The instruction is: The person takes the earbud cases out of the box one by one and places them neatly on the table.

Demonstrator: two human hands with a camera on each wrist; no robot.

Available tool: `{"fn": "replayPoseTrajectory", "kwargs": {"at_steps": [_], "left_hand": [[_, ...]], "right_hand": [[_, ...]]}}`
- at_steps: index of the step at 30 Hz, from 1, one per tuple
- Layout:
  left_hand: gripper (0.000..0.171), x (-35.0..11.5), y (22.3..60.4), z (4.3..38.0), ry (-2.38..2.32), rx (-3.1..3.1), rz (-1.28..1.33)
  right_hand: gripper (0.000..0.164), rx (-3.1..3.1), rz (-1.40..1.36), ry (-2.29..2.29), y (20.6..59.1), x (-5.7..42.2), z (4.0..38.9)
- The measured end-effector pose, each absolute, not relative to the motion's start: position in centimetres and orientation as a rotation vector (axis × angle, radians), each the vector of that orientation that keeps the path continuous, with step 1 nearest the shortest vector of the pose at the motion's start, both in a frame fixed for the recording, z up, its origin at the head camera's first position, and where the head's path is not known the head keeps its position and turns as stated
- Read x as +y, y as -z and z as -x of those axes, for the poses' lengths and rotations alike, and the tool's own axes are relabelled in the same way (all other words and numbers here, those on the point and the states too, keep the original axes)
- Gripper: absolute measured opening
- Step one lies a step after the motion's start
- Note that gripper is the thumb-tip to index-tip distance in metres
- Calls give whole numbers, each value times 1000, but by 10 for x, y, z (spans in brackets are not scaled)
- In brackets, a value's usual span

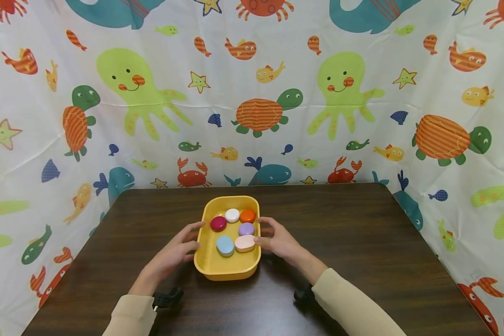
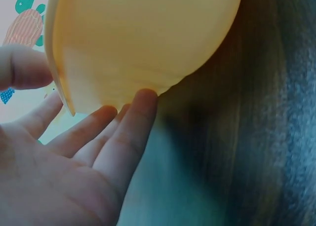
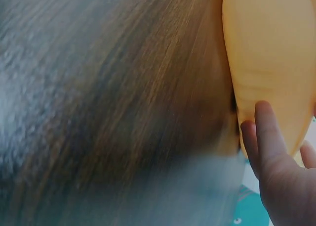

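A yellow tray [image 1: 210, 259] with rounded corners sits between my two hands in the head view. My left hand [image 1: 177, 248] holds its left side, thumb at the rim and fingertips against the outer wall, as the left wrist view also shows. On the right side my right hand [image 1: 282, 240] holds the tray, thumb at the rim and fingers along the wall. Inside lie several smooth rounded pieces: magenta [image 1: 218, 224], white [image 1: 232, 215], orange [image 1: 247, 216], lilac [image 1: 246, 229], light blue [image 1: 225, 245] and pale pink [image 1: 245, 243]. The pink one lies close to my right thumb.
The dark wood-grain table [image 1: 340, 224] extends on both sides of the tray. Behind it hangs a white curtain [image 1: 285, 65] printed with sea animals, which also runs down the left and right sides. A black device [image 1: 168, 297] is strapped at the left wrist.
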State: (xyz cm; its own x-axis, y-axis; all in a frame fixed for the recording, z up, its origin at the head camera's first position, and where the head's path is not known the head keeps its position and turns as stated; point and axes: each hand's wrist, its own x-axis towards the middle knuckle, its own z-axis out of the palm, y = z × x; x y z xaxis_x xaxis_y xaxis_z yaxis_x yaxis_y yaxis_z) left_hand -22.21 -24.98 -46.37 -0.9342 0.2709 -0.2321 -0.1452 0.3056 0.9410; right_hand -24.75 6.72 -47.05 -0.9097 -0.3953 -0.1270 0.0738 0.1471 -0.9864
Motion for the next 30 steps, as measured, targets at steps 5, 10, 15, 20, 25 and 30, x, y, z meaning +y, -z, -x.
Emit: {"fn": "replayPoseTrajectory", "kwargs": {"at_steps": [5, 10, 15, 20, 25, 30], "left_hand": [[62, -255, 463, 225, -1656, 2241, -95], [63, -262, 462, 229, -1634, 2265, -103], [64, -267, 463, 234, -1625, 2263, -114], [64, -270, 463, 235, -1620, 2267, -104], [64, -273, 463, 235, -1613, 2265, -120], [63, -278, 462, 235, -1624, 2253, -132]], "right_hand": [[60, 2094, 296, 1806, 472, 62, 250], [60, 2111, 278, 1792, 472, 55, 254], [60, 2114, 241, 1793, 472, 50, 257], [61, 2110, 251, 1800, 473, 46, 257], [60, 2088, 259, 1823, 473, 43, 257], [61, 2094, 272, 1822, 473, 40, 256]]}}
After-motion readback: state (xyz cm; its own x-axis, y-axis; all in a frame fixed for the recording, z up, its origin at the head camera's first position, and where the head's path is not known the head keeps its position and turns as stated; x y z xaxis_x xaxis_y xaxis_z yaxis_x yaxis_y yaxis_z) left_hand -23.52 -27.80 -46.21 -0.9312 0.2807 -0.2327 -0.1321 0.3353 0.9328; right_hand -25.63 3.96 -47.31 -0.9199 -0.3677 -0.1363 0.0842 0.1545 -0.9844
